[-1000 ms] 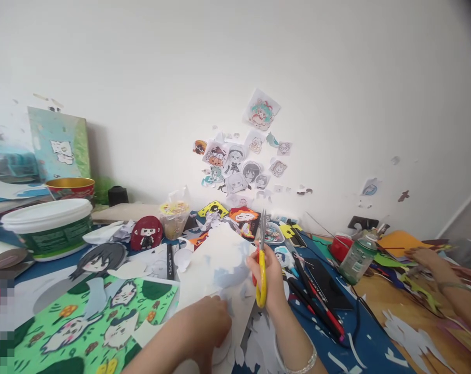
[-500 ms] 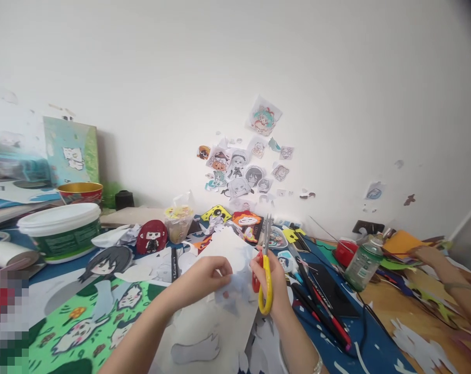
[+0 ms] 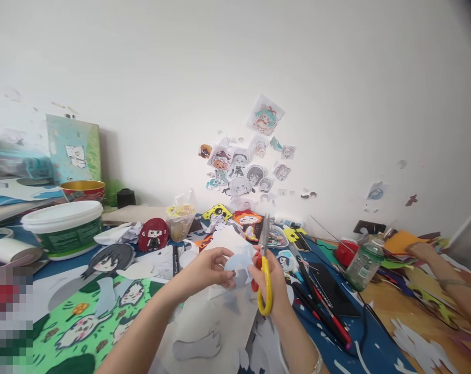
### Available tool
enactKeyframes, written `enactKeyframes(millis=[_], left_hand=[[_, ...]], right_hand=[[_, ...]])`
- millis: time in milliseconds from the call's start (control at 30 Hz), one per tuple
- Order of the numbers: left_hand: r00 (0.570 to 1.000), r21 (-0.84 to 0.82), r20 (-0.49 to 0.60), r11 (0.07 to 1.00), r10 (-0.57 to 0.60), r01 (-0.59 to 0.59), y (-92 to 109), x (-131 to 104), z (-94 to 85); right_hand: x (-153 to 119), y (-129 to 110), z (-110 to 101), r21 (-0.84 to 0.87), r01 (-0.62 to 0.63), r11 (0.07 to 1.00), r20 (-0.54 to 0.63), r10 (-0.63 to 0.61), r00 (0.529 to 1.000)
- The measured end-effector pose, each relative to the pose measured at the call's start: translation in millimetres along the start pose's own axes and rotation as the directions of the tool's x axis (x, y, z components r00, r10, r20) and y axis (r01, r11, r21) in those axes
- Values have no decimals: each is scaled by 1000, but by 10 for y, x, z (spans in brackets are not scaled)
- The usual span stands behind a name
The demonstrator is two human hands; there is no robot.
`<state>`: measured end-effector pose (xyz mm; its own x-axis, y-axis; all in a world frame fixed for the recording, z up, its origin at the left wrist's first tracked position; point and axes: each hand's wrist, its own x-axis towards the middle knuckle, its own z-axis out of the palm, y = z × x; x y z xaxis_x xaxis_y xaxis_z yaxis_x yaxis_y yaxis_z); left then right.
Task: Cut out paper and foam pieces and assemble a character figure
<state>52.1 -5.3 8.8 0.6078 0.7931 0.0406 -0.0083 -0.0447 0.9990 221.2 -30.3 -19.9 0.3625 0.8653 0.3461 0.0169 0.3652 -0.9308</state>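
Clock: centred on the pale paper piece [image 3: 237, 267], 12 toward the wall [image 3: 180, 72].
Pale paper piece: up between the two hands, above a large white sheet [image 3: 223, 311]; its exact outline is partly hidden by fingers.
Left hand [image 3: 207, 270]: at 9 o'clock, thumb and fingers pinching the near edge of the paper piece.
Right hand [image 3: 273, 278]: at 3 o'clock, fingers wrapped around the scissors, fingertips also touching the paper's edge.
Scissors [image 3: 265, 275]: yellow and red handles, upright in the right hand, blades pointing to 12.
Bracelet [image 3: 318, 361]: on the right wrist, toward 5 o'clock.
Grey cutout [image 3: 197, 347]: at 7 o'clock, lying flat on the white sheet, with a jagged end.
Green picture [image 3: 79, 327]: between 8 and 9, painted with pale animals and orange shapes.
Black marker [image 3: 175, 259]: at 9, just beside the left forearm.
Round red cutout [image 3: 153, 235]: between 9 and 10, propped up, a figure drawn on it.
Bucket [image 3: 64, 231]: beyond that cutout, white lid, green side.
Plastic cup [image 3: 179, 223]: at 10.
Wall drawings [image 3: 239, 171]: clustered at 12.
Pens [image 3: 324, 306]: between 3 and 4, in a loose bunch on the blue desk [image 3: 382, 357].
Bottle [image 3: 363, 265]: at 3, upright, beside a red pot [image 3: 345, 253].
Another person's hand [image 3: 422, 253]: farther out at 3, by orange paper [image 3: 402, 241]; what its fingers grasp, I cannot tell.
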Motion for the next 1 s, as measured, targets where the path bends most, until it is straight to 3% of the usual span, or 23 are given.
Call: enactKeyframes(millis=[100,200,600,1000], left_hand=[[998,-72,63,997,-28,32,43,-45,9],[996,-79,88,997,16,-9,87,-82,6],[988,-68,-52,986,147,-150,51,-43,76],[984,-113,-51,978,172,-176,58,-40,77]], right_hand=[[9,-33,-44,47,-51,998,32,49,998],[-6,-68,-58,93,-88,992,53,84,995],[-69,-36,-28,187,-227,956,110,209,972],[-120,-72,2,158,-252,955,156,228,961]])
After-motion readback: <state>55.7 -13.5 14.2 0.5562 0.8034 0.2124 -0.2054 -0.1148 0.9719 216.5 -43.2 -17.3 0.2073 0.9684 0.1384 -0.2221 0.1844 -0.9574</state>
